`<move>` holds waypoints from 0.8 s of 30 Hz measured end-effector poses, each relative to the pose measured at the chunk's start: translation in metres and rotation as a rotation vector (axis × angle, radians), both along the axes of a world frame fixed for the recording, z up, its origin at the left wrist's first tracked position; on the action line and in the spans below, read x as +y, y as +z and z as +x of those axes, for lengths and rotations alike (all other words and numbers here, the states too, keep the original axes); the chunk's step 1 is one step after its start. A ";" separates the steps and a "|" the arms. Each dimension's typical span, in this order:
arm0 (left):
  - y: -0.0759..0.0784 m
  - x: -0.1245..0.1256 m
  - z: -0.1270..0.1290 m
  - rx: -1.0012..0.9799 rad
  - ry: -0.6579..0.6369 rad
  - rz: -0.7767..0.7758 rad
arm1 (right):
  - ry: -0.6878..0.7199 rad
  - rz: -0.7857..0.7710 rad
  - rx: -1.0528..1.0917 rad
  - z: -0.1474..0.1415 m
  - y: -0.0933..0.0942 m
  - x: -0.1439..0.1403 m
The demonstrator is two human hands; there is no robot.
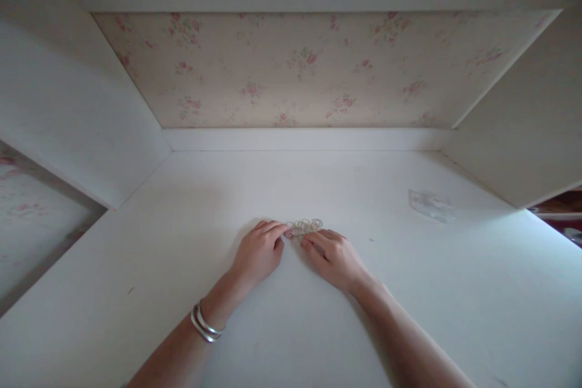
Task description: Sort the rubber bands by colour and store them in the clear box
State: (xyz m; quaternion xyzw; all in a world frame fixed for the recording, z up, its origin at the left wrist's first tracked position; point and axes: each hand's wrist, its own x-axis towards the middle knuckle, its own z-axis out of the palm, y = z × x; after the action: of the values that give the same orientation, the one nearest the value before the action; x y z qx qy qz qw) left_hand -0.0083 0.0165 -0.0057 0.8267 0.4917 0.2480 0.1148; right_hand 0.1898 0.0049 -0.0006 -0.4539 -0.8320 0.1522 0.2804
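Note:
A small cluster of pale, thin rings (307,225) lies on the white desk top (182,254). My left hand (259,251) rests palm down with its fingertips touching the left edge of the cluster. My right hand (333,256) lies palm down just below and to the right of the rings, its fingers reaching their lower edge. Whether either hand pinches a ring is too small to tell. On my left wrist are silver bangles (205,323).
A crumpled clear plastic bag (431,205) lies on the desk at the far right. White side panels (77,121) enclose the desk left and right, with a floral-papered back panel (313,73) behind it.

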 end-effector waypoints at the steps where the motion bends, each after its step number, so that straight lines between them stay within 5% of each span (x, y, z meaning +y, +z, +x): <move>1: 0.000 0.000 0.000 -0.003 -0.005 0.008 | -0.021 0.013 0.011 0.000 -0.001 0.001; 6: 0.004 -0.001 0.001 -0.011 -0.019 0.009 | -0.018 0.018 0.199 0.001 -0.002 0.002; 10: 0.007 -0.002 0.001 -0.040 0.014 -0.004 | -0.269 0.071 0.235 0.010 -0.007 0.007; 14: 0.006 -0.001 0.002 -0.005 0.026 0.020 | -0.467 0.052 0.033 0.023 -0.012 0.018; 18: 0.004 0.001 0.002 0.011 0.001 0.061 | -0.437 0.033 -0.144 0.023 -0.014 0.021; 24: -0.001 0.000 0.003 0.057 -0.038 0.091 | -0.281 0.091 -0.103 0.008 -0.014 0.019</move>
State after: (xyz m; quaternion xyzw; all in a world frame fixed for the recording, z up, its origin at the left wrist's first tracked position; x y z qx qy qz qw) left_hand -0.0052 0.0167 -0.0063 0.8469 0.4674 0.2442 0.0677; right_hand 0.1978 0.0239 -0.0143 -0.5598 -0.7797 0.0502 0.2760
